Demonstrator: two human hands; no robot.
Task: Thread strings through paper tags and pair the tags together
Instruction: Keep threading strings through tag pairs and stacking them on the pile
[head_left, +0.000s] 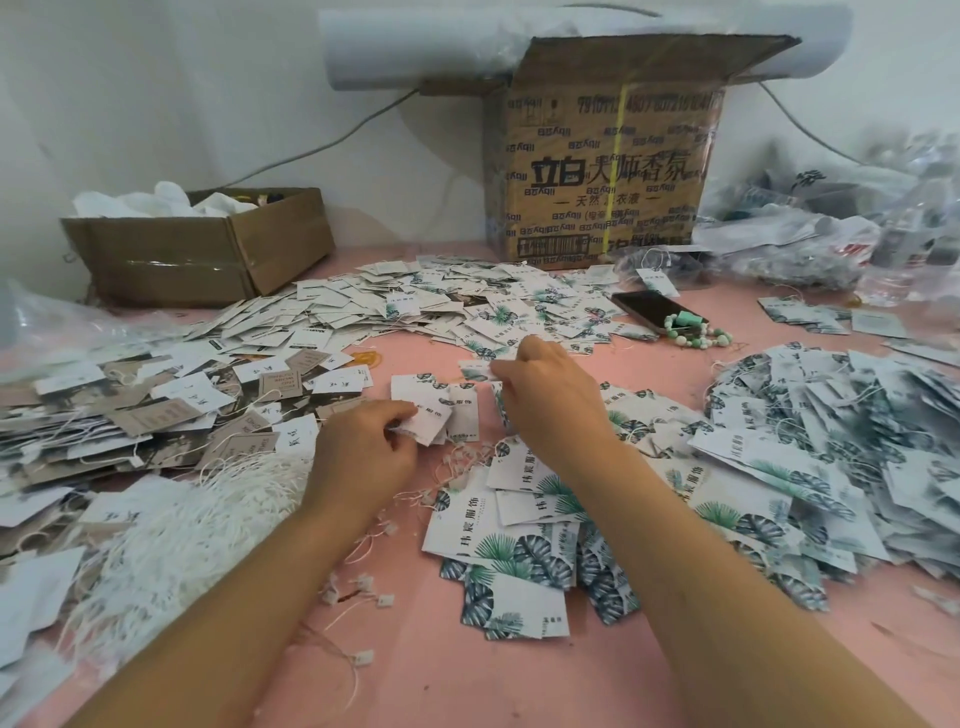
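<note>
Pinching a small stack of white rectangular paper tags between curled thumb and fingers: left hand, mid-table. Right hand has its fingers curled, tips nipping a leaf-printed paper tag just beyond. Hands are near, not touching. Bare pink tabletop shows between the forearms; tag heaps crowd both sides and the far edge. White looped strings lie bundled left of the left wrist. Printed brown cardboard box stands at the back, black phone and green bead bracelet near it. Tags: white card, dark green leaves, black characters.
</note>
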